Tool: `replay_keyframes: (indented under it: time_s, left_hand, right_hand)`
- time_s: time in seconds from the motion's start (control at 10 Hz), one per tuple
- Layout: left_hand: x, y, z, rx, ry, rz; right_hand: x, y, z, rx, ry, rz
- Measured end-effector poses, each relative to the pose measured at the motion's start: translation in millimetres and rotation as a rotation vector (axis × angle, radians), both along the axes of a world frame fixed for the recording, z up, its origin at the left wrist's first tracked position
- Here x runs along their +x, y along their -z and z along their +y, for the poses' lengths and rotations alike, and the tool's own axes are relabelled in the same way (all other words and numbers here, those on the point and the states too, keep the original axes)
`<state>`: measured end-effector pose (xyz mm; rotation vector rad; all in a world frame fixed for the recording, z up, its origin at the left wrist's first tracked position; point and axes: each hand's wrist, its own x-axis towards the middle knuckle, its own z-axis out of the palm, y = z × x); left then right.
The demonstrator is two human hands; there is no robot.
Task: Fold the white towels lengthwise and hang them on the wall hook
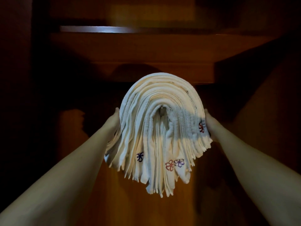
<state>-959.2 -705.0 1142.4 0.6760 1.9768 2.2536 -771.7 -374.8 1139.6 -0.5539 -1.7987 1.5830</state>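
Observation:
A thick bundle of several white towels (156, 128) with small embroidered flowers hangs draped over a metal wall hook (162, 109), whose tip shows at the middle of the arch. Their ends fan out downward. My left hand (114, 119) presses against the bundle's left side, and my right hand (210, 121) presses against its right side. Most of both hands' fingers are hidden behind the towels.
A dark wooden wall (114, 193) lies behind the towels. A wooden shelf or ledge (146, 49) juts out above them, with a lit strip (97, 28) along its upper edge. The surroundings are dim.

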Motion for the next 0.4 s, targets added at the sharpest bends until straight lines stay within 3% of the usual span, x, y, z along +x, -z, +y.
replay_keyframes:
  time_s: [0.2,0.3,0.4]
  left_hand:
    - [11,17,-17,-0.163,-0.134,0.076]
    - [30,18,-31,-0.395,-0.340,0.197]
    - [60,18,-52,-0.494,-0.421,0.392]
  right_hand:
    - [30,9,-19,0.149,0.311,-0.138]
    - [49,11,-56,0.389,0.552,-0.225]
    - [72,11,-110,0.721,0.595,-0.304]
